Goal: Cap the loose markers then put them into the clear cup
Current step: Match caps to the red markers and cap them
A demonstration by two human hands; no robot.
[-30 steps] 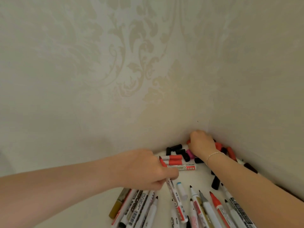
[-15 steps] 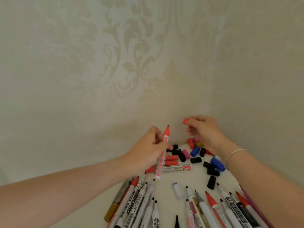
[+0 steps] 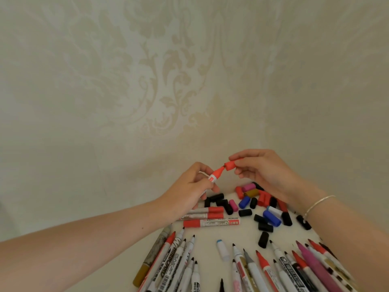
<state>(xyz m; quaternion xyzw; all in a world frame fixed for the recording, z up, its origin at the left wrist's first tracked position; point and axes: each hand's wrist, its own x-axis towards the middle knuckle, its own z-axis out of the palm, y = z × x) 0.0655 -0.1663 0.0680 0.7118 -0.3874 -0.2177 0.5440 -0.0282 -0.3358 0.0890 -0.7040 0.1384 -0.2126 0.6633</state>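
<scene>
Markers lie spread over the white surface in front of us, and one red marker is up in the air between our hands, its tip pointing right toward a red cap. Our left hand has its fingers curled around the marker's barrel, most of which is hidden inside the fist; our right hand pinches the cap between thumb and forefinger, the cap's open end just at the marker tip, and we cannot tell whether it has started to slide on. Below, a heap of loose caps in black, red, blue, pink and gold sits at the far corner, partly covered by our right wrist with its thin bracelet. Three capped red markers lie crosswise under our left hand. Uncapped markers fan out along the bottom edge, their barrels cut off by the frame. The clear cup is nowhere we can make out. Patterned wallpaper fills the rest. Half a second ago the two hands were apart, the marker upright in the left hand and the cap well to its right; now they have come together.
</scene>
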